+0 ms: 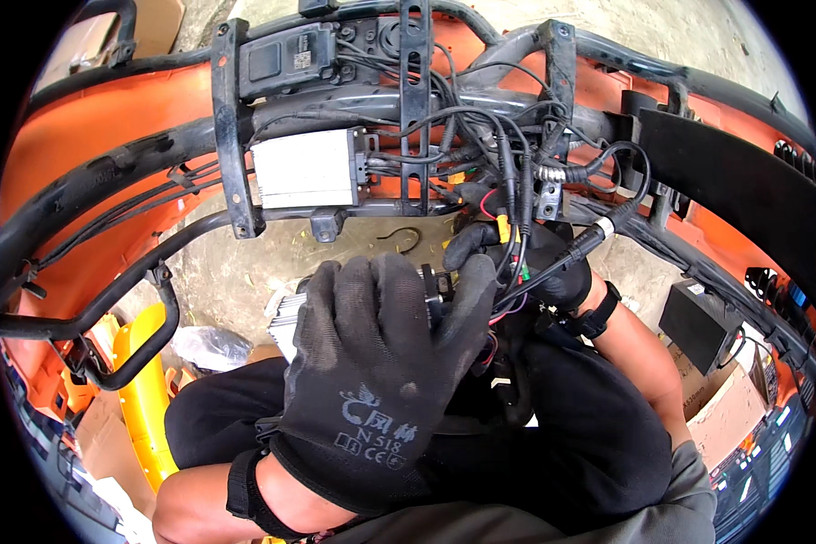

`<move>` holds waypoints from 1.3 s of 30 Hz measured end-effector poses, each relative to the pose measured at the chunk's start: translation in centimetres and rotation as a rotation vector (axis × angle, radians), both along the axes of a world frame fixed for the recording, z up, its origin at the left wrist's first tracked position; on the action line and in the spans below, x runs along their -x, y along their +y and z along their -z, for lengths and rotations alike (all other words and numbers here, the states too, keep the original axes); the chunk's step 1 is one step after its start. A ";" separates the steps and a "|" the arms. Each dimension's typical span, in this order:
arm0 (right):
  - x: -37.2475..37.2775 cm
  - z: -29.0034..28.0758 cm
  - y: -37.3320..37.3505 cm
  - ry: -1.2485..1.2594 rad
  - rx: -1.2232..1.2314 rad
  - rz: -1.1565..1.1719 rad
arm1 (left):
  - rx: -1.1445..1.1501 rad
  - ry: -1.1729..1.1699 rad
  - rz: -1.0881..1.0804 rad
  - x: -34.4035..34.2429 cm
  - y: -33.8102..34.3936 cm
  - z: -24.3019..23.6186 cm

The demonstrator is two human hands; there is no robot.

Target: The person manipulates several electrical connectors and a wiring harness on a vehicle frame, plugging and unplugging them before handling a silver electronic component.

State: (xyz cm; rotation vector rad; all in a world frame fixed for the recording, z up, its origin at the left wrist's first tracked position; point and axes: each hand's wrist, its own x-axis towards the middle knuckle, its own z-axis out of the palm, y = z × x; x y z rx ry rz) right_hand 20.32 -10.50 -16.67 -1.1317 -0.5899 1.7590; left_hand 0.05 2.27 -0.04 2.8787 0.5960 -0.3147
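My left hand (372,363), in a black work glove, lies over a silver finned metal box (284,319) above my lap. Its fingers wrap the box, hiding most of it, and the thumb reaches toward the box's wired end. Beside it my right hand (558,267), also gloved, is closed among a bundle of black cables (514,195) coming down from the frame. Coloured thin wires and a yellow connector (503,228) show by its fingers. Just what the right fingertips pinch is hidden by the glove and cables.
A black tubular frame (136,168) with orange panels (54,172) arches across. On it sit a second silver box (306,170) and a black module (286,65). A yellow curved part (140,399) lies at left, a black box (701,325) on cardboard at right.
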 end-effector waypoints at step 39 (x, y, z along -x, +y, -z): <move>0.1 -1.5 1.1 0.019 0.055 0.022 | 0.060 0.065 -0.027 0.1 -0.6 0.2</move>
